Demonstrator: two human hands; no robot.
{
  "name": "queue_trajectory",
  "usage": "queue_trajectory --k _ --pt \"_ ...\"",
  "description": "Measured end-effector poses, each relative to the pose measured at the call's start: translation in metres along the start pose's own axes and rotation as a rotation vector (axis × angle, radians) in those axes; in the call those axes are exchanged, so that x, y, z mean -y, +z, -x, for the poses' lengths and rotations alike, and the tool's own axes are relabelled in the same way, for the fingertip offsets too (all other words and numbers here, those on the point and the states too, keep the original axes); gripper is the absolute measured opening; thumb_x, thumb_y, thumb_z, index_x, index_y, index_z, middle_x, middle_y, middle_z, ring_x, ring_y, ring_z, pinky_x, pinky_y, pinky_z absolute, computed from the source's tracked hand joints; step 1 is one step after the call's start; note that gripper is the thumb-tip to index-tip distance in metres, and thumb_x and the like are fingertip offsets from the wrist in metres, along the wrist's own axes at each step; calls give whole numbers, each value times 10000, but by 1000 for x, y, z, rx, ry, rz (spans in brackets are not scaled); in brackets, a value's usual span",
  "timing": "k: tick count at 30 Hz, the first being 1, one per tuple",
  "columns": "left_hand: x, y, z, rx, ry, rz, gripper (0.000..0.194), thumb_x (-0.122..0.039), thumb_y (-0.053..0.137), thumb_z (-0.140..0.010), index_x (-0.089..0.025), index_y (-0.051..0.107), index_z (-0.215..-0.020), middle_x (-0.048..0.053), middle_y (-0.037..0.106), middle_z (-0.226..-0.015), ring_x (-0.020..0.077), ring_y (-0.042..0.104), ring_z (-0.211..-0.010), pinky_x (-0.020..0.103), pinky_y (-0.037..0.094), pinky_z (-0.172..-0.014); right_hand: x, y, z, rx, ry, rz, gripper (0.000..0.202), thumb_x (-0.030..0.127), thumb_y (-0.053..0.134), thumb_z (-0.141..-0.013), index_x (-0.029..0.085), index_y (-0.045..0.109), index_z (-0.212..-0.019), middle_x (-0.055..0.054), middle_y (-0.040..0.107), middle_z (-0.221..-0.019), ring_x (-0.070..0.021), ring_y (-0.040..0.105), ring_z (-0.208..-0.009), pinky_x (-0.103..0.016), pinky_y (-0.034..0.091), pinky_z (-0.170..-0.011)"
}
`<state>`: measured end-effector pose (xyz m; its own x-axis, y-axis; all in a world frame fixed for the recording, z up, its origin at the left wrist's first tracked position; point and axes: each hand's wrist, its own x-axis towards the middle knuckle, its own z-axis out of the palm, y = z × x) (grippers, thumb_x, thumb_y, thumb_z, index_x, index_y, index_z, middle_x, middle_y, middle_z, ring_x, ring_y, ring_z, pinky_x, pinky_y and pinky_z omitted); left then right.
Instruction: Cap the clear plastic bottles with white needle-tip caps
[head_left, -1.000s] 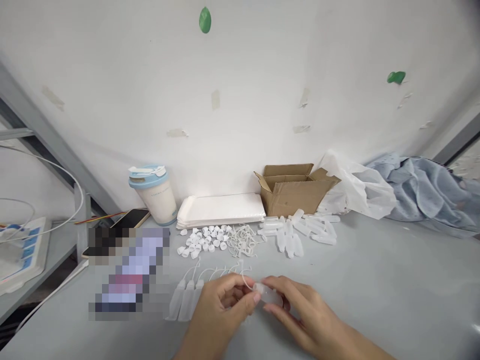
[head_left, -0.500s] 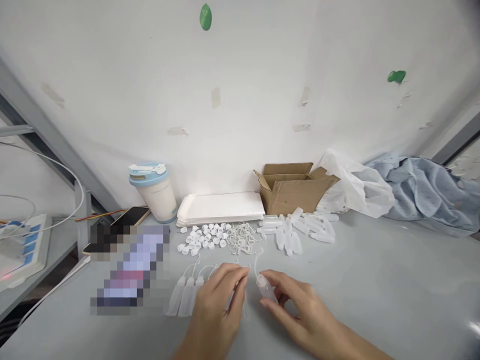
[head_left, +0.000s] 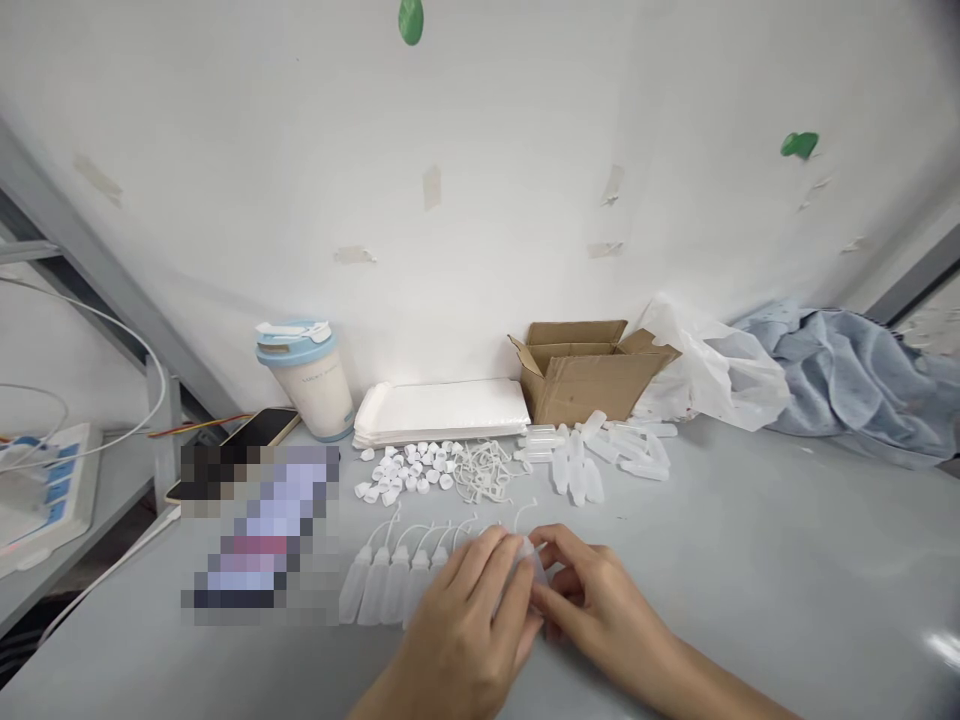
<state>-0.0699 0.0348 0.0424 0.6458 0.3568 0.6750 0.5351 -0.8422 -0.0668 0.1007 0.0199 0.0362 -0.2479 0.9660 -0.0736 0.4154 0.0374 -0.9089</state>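
A small translucent squeeze bottle (head_left: 537,566) with a thin pale strap curving up from its neck is between my two hands. My right hand (head_left: 592,590) pinches its right side with thumb and fingers. My left hand (head_left: 472,625) curls over from the left, fingers close together and fingertips against the same bottle; the left hand hides much of it. Left of that hand, several similar bottles (head_left: 376,585) lie side by side in a row, each with a strap at its neck. The left hand covers the row's right end.
Behind the row are white caps (head_left: 409,470), loose straps (head_left: 487,472) and bare bottles (head_left: 576,470). Farther back stand a lidded cup (head_left: 311,385), white envelopes (head_left: 442,410), a cardboard box (head_left: 592,380), a plastic bag (head_left: 712,370) and blue cloth (head_left: 855,380). A blurred phone-shaped object (head_left: 266,530) lies left.
My right hand has brought the bottle down and slightly right, by the row's end. My left hand has moved right and now reaches over that bottle. More of the row shows.
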Motion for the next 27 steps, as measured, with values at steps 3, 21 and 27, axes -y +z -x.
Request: queue_trajectory --k 3,21,27 --pt "-2 4 2 22 -15 -12 228 -207 505 -880 -55 629 -997 158 676 -1008 297 615 -983 392 573 -773 -1 2 -1 37 -7 -68 198 236 484 -852 192 476 -1045 76 495 -536 -99 515 -440 -191 409 -443" --pt "3 -6 1 542 -185 171 359 -176 500 -758 -90 584 -1096 161 608 -1088 337 483 -1117 503 438 -933 -3 -1 -3 30 -99 164 167 110 531 -762 173 609 -896 -18 635 -844 -109 535 -601 -216 437 -562" --pt "7 -10 0 610 -246 277 425 -206 526 -789 -140 491 -1207 136 551 -1196 322 429 -1173 504 408 -971 -5 -1 -3 32 -69 119 242 123 531 -776 169 585 -1008 -26 640 -896 -104 553 -589 -221 446 -555"
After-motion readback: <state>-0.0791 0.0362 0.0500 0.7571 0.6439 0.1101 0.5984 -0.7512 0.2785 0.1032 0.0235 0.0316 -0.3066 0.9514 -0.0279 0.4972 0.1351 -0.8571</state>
